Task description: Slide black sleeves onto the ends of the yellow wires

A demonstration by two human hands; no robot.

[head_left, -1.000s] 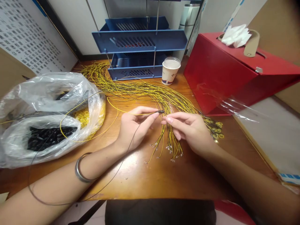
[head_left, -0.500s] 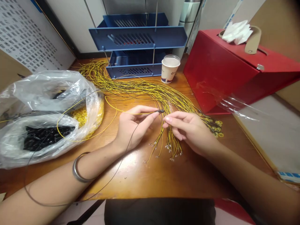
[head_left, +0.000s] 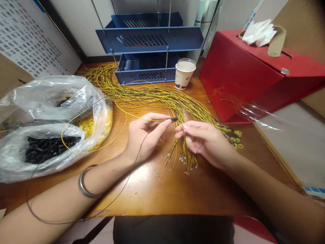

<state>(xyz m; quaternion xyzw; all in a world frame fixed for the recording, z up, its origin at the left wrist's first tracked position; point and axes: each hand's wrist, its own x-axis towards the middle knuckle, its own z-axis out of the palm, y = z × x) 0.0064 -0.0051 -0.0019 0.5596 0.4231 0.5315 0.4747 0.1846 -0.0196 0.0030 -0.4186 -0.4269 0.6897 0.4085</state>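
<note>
Between thumb and forefinger, my left hand (head_left: 142,139) pinches a small black sleeve (head_left: 174,119). A thin yellow wire (head_left: 122,109) loops in from the left to it, and a black wire (head_left: 129,176) curves down past my left wrist. Closed just to the right, my right hand (head_left: 207,140) pinches a short yellow length coming from the sleeve; its very tip is hidden by the fingers. Beneath both hands runs a bundle of yellow and black wires (head_left: 162,93). Some of its ends carry small clear tips (head_left: 182,158), others yellow rings (head_left: 237,134).
Left stands a plastic bag (head_left: 93,98) with yellow rings (head_left: 87,127), beside an open bag of black parts (head_left: 48,149). Behind are a blue tray rack (head_left: 149,40) and a paper cup (head_left: 185,76). A red box (head_left: 243,71) with tissues borders the right.
My right hand has shifted slightly right, away from the black sleeve. A short yellow wire length now shows between the sleeve and my right fingertips. My left hand stays nearly still.
</note>
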